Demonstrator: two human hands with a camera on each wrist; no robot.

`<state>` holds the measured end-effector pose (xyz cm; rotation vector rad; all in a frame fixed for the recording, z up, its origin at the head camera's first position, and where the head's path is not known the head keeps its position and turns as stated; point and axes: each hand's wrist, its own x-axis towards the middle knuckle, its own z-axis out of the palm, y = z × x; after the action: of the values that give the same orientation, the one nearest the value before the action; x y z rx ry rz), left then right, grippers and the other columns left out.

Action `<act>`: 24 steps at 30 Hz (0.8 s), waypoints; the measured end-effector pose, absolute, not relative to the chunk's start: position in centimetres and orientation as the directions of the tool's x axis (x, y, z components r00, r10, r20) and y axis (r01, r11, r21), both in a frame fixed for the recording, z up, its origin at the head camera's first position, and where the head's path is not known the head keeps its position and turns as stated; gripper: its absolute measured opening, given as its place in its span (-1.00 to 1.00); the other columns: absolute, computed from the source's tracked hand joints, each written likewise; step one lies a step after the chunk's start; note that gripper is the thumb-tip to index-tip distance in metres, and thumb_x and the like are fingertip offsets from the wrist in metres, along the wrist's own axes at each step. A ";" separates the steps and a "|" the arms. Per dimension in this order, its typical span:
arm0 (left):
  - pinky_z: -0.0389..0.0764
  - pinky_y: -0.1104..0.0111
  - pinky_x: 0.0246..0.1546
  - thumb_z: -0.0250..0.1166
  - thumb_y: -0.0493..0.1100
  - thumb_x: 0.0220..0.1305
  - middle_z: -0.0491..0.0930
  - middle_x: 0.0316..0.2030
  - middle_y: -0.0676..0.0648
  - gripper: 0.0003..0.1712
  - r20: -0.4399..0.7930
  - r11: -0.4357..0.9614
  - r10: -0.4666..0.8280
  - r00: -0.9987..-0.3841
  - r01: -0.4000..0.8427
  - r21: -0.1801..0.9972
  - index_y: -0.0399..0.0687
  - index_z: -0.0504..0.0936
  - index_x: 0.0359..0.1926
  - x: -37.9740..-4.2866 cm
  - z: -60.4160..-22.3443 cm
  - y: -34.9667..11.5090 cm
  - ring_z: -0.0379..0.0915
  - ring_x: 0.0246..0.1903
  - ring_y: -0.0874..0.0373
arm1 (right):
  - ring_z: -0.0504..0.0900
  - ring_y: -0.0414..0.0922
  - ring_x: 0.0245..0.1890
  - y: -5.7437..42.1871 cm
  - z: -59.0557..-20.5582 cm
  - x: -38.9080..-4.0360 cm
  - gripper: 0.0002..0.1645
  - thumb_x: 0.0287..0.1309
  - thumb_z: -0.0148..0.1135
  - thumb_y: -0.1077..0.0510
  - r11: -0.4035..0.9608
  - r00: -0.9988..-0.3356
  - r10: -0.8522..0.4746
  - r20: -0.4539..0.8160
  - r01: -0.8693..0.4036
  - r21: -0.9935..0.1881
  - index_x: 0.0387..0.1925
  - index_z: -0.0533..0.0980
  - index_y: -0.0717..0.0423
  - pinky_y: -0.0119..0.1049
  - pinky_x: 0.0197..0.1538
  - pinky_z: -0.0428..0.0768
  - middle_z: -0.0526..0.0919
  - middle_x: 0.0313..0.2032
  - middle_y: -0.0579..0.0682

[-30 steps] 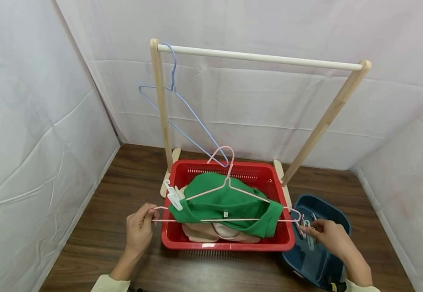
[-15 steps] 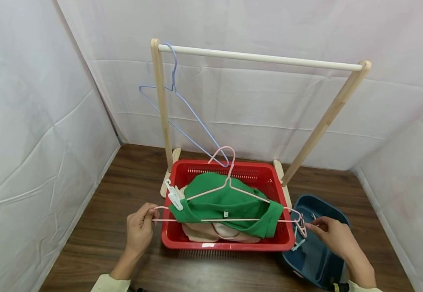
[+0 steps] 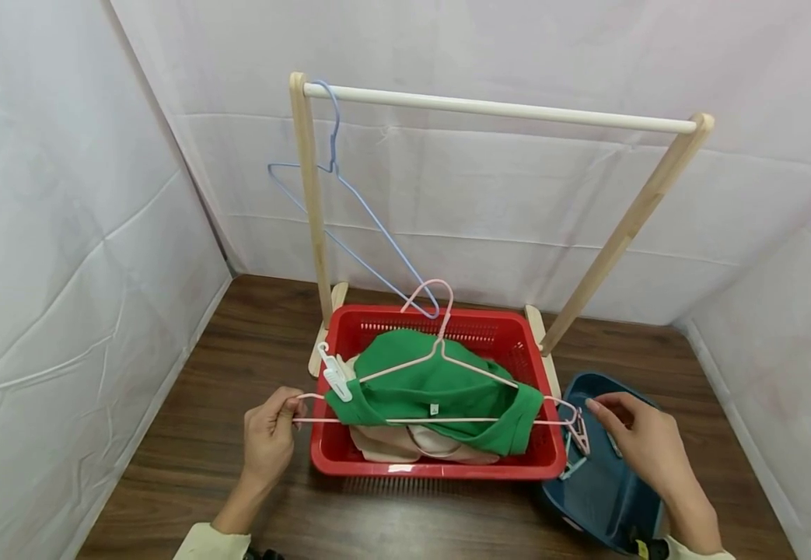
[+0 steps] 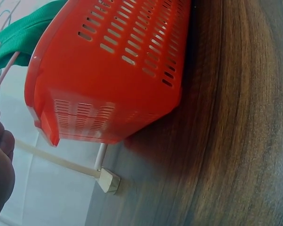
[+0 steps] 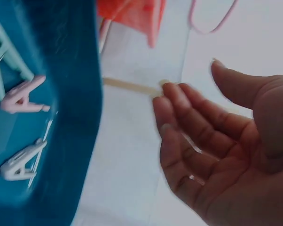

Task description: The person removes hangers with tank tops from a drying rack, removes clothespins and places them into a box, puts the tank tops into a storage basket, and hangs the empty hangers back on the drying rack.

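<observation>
My left hand (image 3: 268, 435) pinches the left end of a pink hanger (image 3: 440, 350) at the red basket's left side. The hanger runs through the neck of a green garment (image 3: 412, 365), with both ends sticking out. A white plastic clip with a small hook (image 3: 335, 377) sits at the garment's left shoulder. My right hand (image 3: 646, 439) is over the blue tray (image 3: 604, 509), thumb and fingers apart, holding nothing. A pink clothespin (image 3: 580, 437) and a pale green clothespin (image 3: 571, 467) show near the hanger's right end. The right wrist view shows a white clothespin (image 5: 23, 162) in the tray too.
A red basket (image 3: 440, 471) with beige cloth (image 3: 384, 445) under the green garment stands on the dark wood surface (image 3: 188, 435). Behind it rises a wooden rack with a white rail (image 3: 503, 107). One blue hanger (image 3: 384, 225) hangs at the rail's left end. White cloth walls surround the area.
My right hand has let go of the pink clothespin and moved up and right from it. The pale green clothespin has shifted left in the tray. My left hand and the pink hanger stay put.
</observation>
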<state>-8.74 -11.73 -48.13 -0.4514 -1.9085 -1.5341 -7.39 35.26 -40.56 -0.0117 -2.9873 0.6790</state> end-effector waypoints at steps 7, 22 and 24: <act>0.37 0.43 -0.72 0.13 -0.52 0.22 0.42 -0.67 -0.16 -0.83 0.699 0.268 -0.123 -0.705 0.654 0.707 -0.34 0.50 -0.50 -8.9 -48.6 -11.6 0.31 -0.72 0.15 | 0.59 -0.08 -0.38 32.2 -39.4 -7.7 -0.72 0.26 0.23 0.03 0.878 -0.946 0.002 0.325 -0.154 -0.453 -0.12 0.60 0.13 -0.32 -0.37 0.52 0.68 -0.34 0.01; 0.35 0.45 -0.71 0.13 -0.50 0.24 0.41 -0.66 -0.12 -0.83 0.726 0.267 -0.122 -0.677 0.682 0.681 -0.30 0.51 -0.49 -9.0 -48.6 -11.5 0.30 -0.72 0.17 | 0.46 -0.29 -0.47 23.2 -37.6 -7.6 -0.73 0.12 0.33 0.30 0.673 -0.822 -0.242 0.516 -0.525 -0.521 -0.12 0.61 0.03 -0.45 -0.51 0.43 0.62 -0.28 -0.18; 0.35 0.44 -0.71 0.13 -0.51 0.23 0.41 -0.66 -0.11 -0.83 0.728 0.266 -0.120 -0.675 0.684 0.679 -0.32 0.51 -0.49 -9.1 -48.6 -11.5 0.30 -0.71 0.18 | 0.47 -0.29 -0.45 22.1 -37.5 -7.6 -0.73 0.13 0.32 0.30 0.616 -0.805 -0.290 0.518 -0.571 -0.542 -0.11 0.60 0.02 -0.46 -0.47 0.45 0.63 -0.27 -0.16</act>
<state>-9.07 -11.48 -48.61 -0.5114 -1.8479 -1.4824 -7.64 22.09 -37.55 0.6884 -2.4624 1.0183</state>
